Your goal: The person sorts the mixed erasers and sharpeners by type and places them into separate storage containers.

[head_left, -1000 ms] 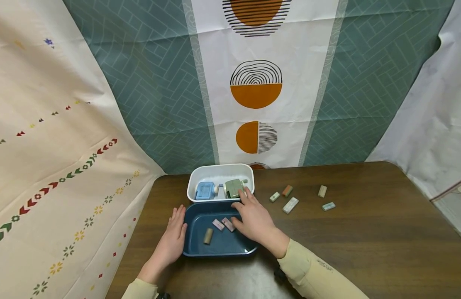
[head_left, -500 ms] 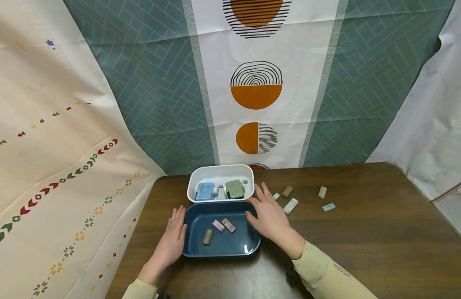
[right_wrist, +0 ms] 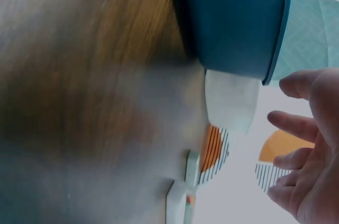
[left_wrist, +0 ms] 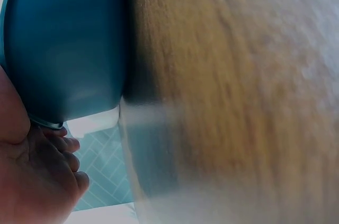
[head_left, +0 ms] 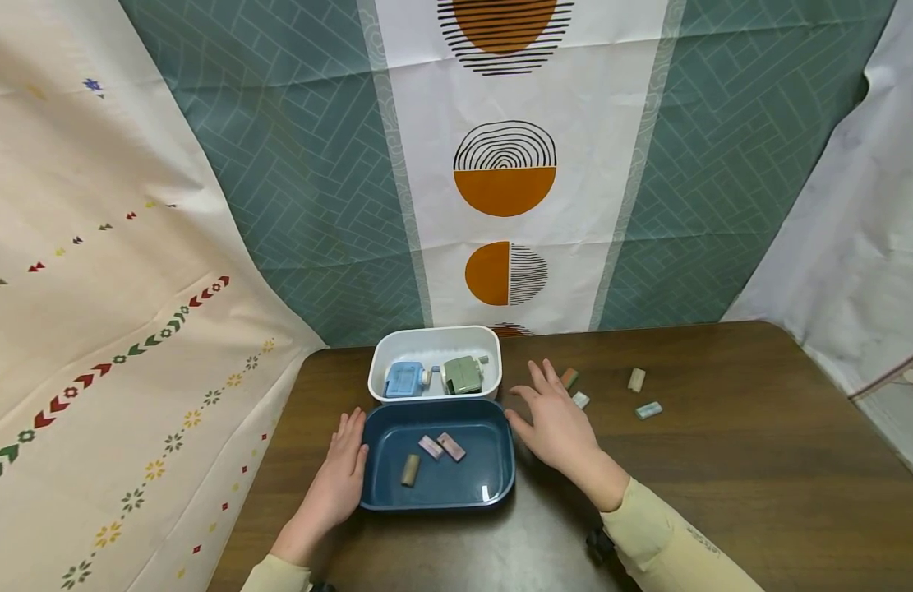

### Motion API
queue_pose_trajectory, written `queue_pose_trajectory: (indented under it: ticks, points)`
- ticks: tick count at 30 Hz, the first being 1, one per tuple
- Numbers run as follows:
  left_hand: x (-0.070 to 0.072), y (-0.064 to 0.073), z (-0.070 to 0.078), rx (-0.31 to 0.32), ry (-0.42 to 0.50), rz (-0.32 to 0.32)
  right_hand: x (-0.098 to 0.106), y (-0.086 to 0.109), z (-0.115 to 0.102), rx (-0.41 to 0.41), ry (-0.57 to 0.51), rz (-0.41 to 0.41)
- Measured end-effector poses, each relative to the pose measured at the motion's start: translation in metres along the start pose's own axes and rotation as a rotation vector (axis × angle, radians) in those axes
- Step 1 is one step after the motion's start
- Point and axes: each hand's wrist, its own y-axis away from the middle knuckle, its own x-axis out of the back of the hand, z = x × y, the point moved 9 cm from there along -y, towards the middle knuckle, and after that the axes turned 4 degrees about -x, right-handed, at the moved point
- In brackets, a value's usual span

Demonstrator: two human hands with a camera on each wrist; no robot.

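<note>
My left hand (head_left: 341,469) rests along the left rim of the dark blue tray (head_left: 463,493), fingers straight; the left wrist view shows its thumb and palm (left_wrist: 37,171) against the tray wall (left_wrist: 63,49). Inside the tray lie two pinkish eraser-like blocks (head_left: 451,446) and a brownish one (head_left: 410,470). My right hand (head_left: 560,432) hovers just right of the tray, fingers spread and holding nothing. Beyond its fingertips are an orange-and-green block (head_left: 569,378) and a white block (head_left: 580,400), the latter partly hidden by the hand. A small pale block (right_wrist: 192,168) appears in the right wrist view.
Behind the tray stands a white bin (head_left: 435,335) with a blue (head_left: 405,379) and a green crank pencil sharpener (head_left: 463,374). Farther right on the wooden table (head_left: 759,460) lie a cream block (head_left: 637,379) and a pale blue block (head_left: 648,410). Patterned cloth hangs behind.
My right hand has moved right, from over the tray's right side to the table beside it, now covering part of the small blocks there. My left hand stays at the tray's left rim.
</note>
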Motion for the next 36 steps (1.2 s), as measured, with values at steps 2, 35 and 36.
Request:
queue_pose_trajectory:
  ticks: [2, 35, 36]
  points:
    - [0.000, 0.000, 0.000, 0.003, 0.004, 0.000, 0.002, 0.001, 0.005, -0.009, 0.002, 0.000]
    - [0.000, 0.001, -0.003, 0.014, 0.017, -0.008, 0.005, 0.019, 0.096, -0.231, 0.051, -0.076]
    - [0.000, 0.001, -0.003, 0.014, 0.018, -0.007, 0.006, 0.019, 0.097, -0.235, 0.049, -0.079]
